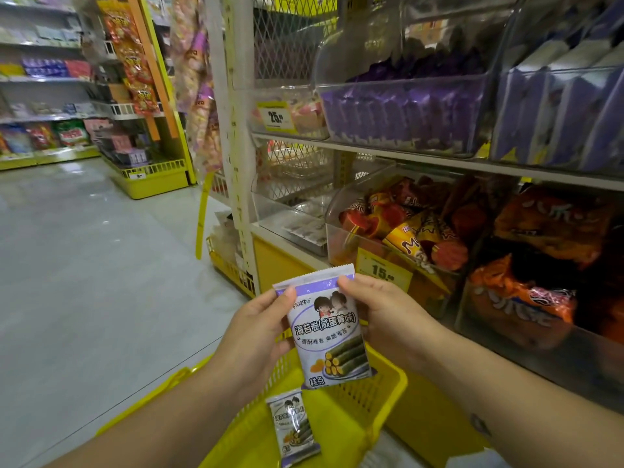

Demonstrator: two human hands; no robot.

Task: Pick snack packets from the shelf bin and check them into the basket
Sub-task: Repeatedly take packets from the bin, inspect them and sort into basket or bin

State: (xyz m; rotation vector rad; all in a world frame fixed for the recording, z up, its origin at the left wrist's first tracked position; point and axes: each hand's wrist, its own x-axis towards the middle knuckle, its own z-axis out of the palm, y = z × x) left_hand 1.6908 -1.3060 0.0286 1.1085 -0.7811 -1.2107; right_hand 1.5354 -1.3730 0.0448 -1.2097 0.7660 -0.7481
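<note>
A white and purple snack packet point(329, 327) with a seaweed-roll picture is held upright, face toward me, above the yellow basket point(381, 390). My left hand point(258, 332) grips its left edge, thumb on the front near the top. My right hand point(381, 312) grips its right edge, thumb at the top corner. A second packet of the same kind point(293, 428) lies inside the basket. The clear shelf bin of purple packets point(401, 113) sits on the upper shelf, up and to the right.
Below it, clear bins hold orange and red snack bags point(408, 228) and dark orange bags point(537, 258). Yellow price tags point(385, 270) hang on the bin fronts. The shelf upright point(236, 130) stands left of the bins. Grey aisle floor point(84, 265) stretches left toward other shelves.
</note>
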